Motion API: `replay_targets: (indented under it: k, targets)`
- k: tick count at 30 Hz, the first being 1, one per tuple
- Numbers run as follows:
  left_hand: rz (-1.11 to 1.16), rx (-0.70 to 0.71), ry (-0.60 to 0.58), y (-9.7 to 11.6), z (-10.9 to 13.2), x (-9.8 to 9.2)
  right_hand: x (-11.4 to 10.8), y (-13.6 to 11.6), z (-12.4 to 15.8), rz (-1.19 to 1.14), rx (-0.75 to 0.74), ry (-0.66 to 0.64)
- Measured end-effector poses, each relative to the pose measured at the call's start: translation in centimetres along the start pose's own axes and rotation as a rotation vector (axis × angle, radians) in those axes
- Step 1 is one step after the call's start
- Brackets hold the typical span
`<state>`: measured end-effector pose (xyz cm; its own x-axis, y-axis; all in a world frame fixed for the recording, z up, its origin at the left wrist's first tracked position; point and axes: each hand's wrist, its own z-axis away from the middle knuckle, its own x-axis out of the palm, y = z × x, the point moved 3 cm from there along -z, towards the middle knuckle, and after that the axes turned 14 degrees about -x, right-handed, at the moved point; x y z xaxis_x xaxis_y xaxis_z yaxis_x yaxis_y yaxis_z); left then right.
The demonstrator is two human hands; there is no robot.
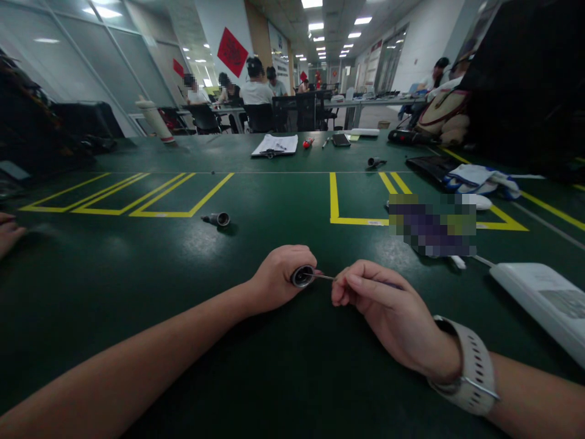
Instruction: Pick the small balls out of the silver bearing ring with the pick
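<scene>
Your left hand (278, 275) grips a round metal connector (299, 278) at the frame's centre, its open end towards you; your right hand (388, 305) pinches a thin tool (325, 277), tip at that opening. Green tabletop (256, 378) runs from there to the bottom edge. A white device (525, 283) limits the right; a second connector (222, 219) lies left of centre, another person's hand (9, 235) at the left edge, a clipboard (276, 145) at upper centre.

The place looked like an open-plan office or workroom: people (256, 91) sat at desks (356, 105) beneath lights (316, 26), and yellow tape (334, 198) marked the table (274, 207).
</scene>
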<state>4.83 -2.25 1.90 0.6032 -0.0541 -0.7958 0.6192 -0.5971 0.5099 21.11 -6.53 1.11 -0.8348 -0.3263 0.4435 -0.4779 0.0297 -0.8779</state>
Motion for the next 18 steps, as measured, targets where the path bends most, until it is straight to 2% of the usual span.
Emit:
replay_targets:
  k: [4, 8, 11, 14, 18]
  targets:
    - [-0.007, -0.020, 0.003, -0.10, -0.02, 0.03, -0.05, 0.10, 0.04, 0.000, -0.023, 0.010]
    - [-0.103, -0.058, 0.032, -0.29, 0.08, 0.07, -0.19, -0.07, 0.55, 0.294, -0.150, -0.041]
    - [-0.182, -0.072, 0.040, -0.35, 0.15, 0.12, -0.14, -0.06, 0.86, 0.434, -0.150, -0.098]
    - [-0.157, -0.078, 0.045, -0.39, 0.16, 0.07, -0.14, -0.05, 0.75, 0.365, -0.126, -0.096]
    - [-0.053, -0.071, 0.044, -0.47, 0.06, -0.01, -0.17, 0.03, 0.30, 0.149, -0.068, -0.019]
